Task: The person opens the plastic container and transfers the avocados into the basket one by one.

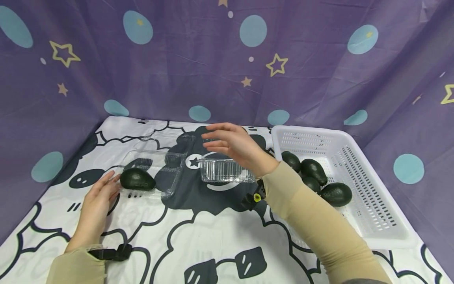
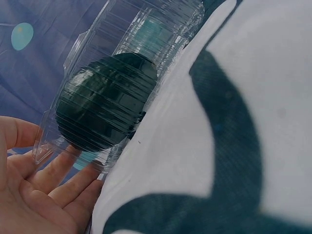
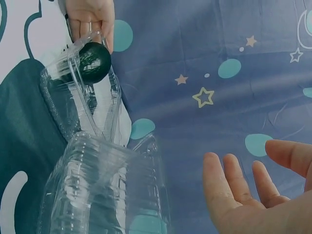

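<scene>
A dark green avocado [image 1: 137, 179] lies in a clear plastic clamshell container [image 1: 176, 182] on the left of the table. My left hand [image 1: 100, 195] is at the container's left end, its fingers relaxed and touching the ribbed wall and corner. In the left wrist view, the avocado [image 2: 108, 100] shows through the plastic, with the thumb near the rim and the other fingers [image 2: 61, 165] against the end. My right hand [image 1: 237, 144] is raised over the middle of the table, fingers extended and holding nothing. Behind and below it stands a second clear ribbed plastic container [image 1: 223, 173].
On the right stands a white perforated basket [image 1: 372, 189] with several avocados [image 1: 336, 194] gathered towards its left side. A white cloth with black cartoon drawings [image 1: 220, 240] covers the table. A purple curtain [image 1: 198, 51] rises behind it.
</scene>
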